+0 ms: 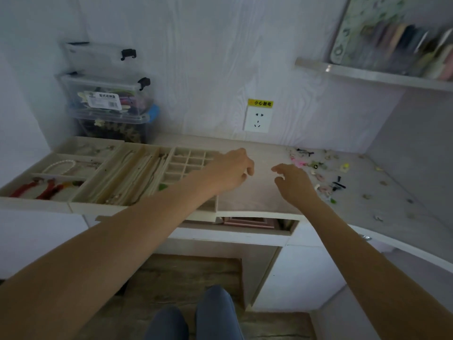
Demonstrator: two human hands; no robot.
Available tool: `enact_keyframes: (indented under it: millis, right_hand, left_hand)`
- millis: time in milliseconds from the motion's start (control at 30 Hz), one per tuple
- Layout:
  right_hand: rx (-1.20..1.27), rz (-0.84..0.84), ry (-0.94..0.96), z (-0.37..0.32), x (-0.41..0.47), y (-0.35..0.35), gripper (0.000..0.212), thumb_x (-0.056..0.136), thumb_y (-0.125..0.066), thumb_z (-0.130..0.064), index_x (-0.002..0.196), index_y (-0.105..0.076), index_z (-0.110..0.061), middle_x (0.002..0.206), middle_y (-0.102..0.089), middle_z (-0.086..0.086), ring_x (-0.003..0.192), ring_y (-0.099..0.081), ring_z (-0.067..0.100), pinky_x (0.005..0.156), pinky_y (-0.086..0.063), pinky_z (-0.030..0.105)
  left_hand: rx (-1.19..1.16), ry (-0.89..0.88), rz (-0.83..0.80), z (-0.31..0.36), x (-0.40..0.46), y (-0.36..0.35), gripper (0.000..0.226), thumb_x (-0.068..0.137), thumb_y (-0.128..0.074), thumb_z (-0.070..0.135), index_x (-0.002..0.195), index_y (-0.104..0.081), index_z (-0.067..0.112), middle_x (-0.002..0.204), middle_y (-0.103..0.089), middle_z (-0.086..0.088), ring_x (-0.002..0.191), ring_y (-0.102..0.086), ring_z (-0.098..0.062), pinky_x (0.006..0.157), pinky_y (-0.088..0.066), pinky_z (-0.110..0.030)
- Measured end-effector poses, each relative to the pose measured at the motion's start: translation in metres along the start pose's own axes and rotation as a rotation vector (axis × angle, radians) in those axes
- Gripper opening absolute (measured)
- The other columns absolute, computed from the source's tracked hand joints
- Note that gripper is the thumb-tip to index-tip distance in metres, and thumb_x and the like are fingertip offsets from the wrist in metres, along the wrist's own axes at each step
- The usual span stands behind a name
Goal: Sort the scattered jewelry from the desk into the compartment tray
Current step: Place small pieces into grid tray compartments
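Seemingly between picks: both hands hover over the bare middle of the desk (257,192). The left hand (230,170), fingers loosely curled, sits at the right edge of the compartment tray (137,204); whether it pinches anything I cannot tell. The right hand (293,180) is relaxed and holds nothing, beside the scattered jewelry (316,168) toward the desk's right back corner. Next comes a fine pinch on one small piece

Your two forearms are bare, with no sleeves showing, and both hands, left (229,171) and right (295,181), carry no rings, watch or gloves. Below, your legs (193,317) wear blue trousers (denim, by the look).
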State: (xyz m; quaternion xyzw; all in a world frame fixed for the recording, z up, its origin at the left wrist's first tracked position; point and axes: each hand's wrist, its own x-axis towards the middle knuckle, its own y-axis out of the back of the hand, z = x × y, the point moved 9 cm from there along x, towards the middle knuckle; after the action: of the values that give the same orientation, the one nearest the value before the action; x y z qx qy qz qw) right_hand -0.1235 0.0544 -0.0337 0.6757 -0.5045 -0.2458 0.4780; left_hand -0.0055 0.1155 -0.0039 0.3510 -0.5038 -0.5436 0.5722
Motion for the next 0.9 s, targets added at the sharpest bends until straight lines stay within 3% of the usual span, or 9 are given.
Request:
enact_keyframes:
  millis: [133,200,300,400,467,533,600,733,900]
  right_hand:
    - [-0.175,0.016,-0.148,0.057,0.013,0.010,0.040,0.097,-0.041,-0.015,0.136,-0.047,-0.020,0.138,-0.048,0.011,0.129,-0.040,0.029,0.106,-0.032,0.036]
    - [-0.317,-0.015,-0.175,0.076,0.019,0.011,0.039,0.099,-0.038,-0.023,0.138,-0.045,-0.024,0.141,-0.047,0.006,0.132,-0.038,0.025,0.114,-0.017,0.039]
    - [-0.461,-0.052,-0.176,0.089,0.027,0.009,0.038,0.101,-0.035,-0.031,0.137,-0.045,-0.028,0.139,-0.049,-0.001,0.132,-0.039,0.019,0.117,0.006,0.043]
    - [-0.448,-0.059,-0.171,0.098,0.040,0.010,0.033,0.098,-0.042,-0.033,0.127,-0.056,-0.026,0.132,-0.055,-0.003,0.129,-0.043,0.017,0.116,0.010,0.042]
    - [-0.413,-0.054,-0.179,0.101,0.052,0.008,0.024,0.095,-0.048,-0.027,0.108,-0.067,-0.024,0.120,-0.062,-0.002,0.123,-0.048,0.017,0.117,0.005,0.042]
    - [-0.367,-0.049,-0.199,0.100,0.058,0.006,0.019,0.091,-0.051,-0.019,0.095,-0.069,-0.022,0.113,-0.065,-0.001,0.117,-0.051,0.019,0.116,-0.011,0.040]
    - [-0.328,-0.045,-0.202,0.099,0.061,0.005,0.017,0.090,-0.052,-0.014,0.096,-0.067,-0.020,0.113,-0.064,0.002,0.114,-0.052,0.021,0.107,-0.025,0.036]
    - [-0.232,-0.028,-0.152,0.095,0.057,0.006,0.009,0.089,-0.053,-0.012,0.096,-0.058,-0.015,0.107,-0.062,0.008,0.103,-0.056,0.026,0.093,-0.038,0.035]
    - [0.313,0.055,-0.076,0.061,0.029,0.025,0.016,0.085,-0.064,-0.008,0.078,-0.052,-0.015,0.080,-0.065,0.007,0.078,-0.064,0.025,0.072,-0.054,0.037]
  left_hand:
    - [-0.121,0.032,-0.206,0.027,0.048,-0.048,0.027,0.095,-0.045,0.005,0.119,-0.057,0.007,0.124,-0.050,-0.013,0.117,-0.048,-0.025,0.100,-0.036,-0.031]
    - [-0.142,0.061,-0.257,0.036,0.070,-0.069,0.028,0.095,-0.043,0.004,0.119,-0.054,-0.001,0.125,-0.050,-0.017,0.117,-0.049,-0.027,0.098,-0.037,-0.031]
    - [-0.160,0.101,-0.246,0.040,0.094,-0.088,0.040,0.095,-0.042,0.005,0.134,-0.042,-0.003,0.140,-0.042,-0.018,0.127,-0.043,-0.031,0.101,-0.036,-0.031]
    - [-0.238,0.151,-0.193,0.044,0.115,-0.099,0.036,0.095,-0.045,0.008,0.128,-0.050,-0.003,0.133,-0.050,-0.019,0.123,-0.048,-0.033,0.097,-0.039,-0.031]
    - [-0.317,0.187,-0.129,0.043,0.125,-0.103,0.027,0.092,-0.053,0.010,0.114,-0.063,-0.001,0.118,-0.061,-0.018,0.111,-0.057,-0.031,0.087,-0.044,-0.029]
    - [-0.370,0.225,-0.085,0.041,0.129,-0.107,0.019,0.087,-0.058,0.008,0.101,-0.069,0.003,0.107,-0.068,-0.015,0.100,-0.062,-0.028,0.085,-0.047,-0.028]
    - [-0.391,0.228,-0.050,0.041,0.133,-0.110,0.018,0.085,-0.059,0.006,0.097,-0.072,0.007,0.103,-0.069,-0.012,0.096,-0.064,-0.026,0.089,-0.050,-0.031]
    - [-0.438,0.177,-0.026,0.048,0.126,-0.096,0.015,0.085,-0.059,0.008,0.094,-0.072,0.005,0.099,-0.069,-0.015,0.092,-0.065,-0.027,0.085,-0.052,-0.032]
    - [-0.612,0.131,0.081,0.037,0.081,-0.047,0.009,0.083,-0.067,0.007,0.089,-0.068,0.001,0.085,-0.071,-0.012,0.075,-0.071,-0.019,0.066,-0.053,-0.015]
